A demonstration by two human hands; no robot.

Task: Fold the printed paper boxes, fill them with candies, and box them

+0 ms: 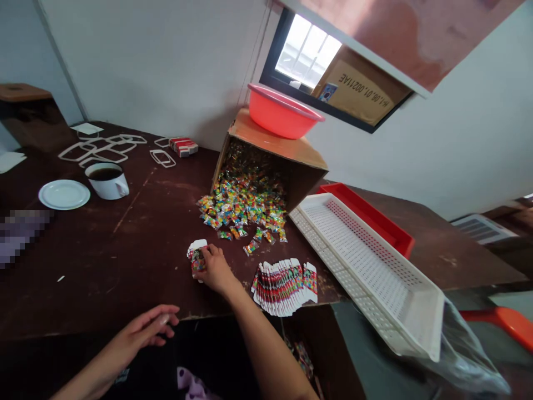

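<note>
My right hand [217, 270] reaches over the table, its fingers curled on a small stack of flat printed candy boxes [197, 251]. These have white flaps and a colourful candy print. My left hand [155, 329] hovers at the table's front edge, fingers loosely apart, with nothing visible in it. Beyond the right hand, many small wrapped candies [241, 205] spill from a cardboard box [306, 172] lying on its side. To the right of my right forearm, a fanned row of flat candy boxes [283, 286] lies near the edge.
A pink basin [283, 111] rests on the cardboard box. At right, a white perforated tray [375, 278] leans across a red tray [375, 219]. On the left stand a cup of dark drink [109, 186] and a white saucer [64, 195]. Rubber-band-like loops [104, 149] lie behind them.
</note>
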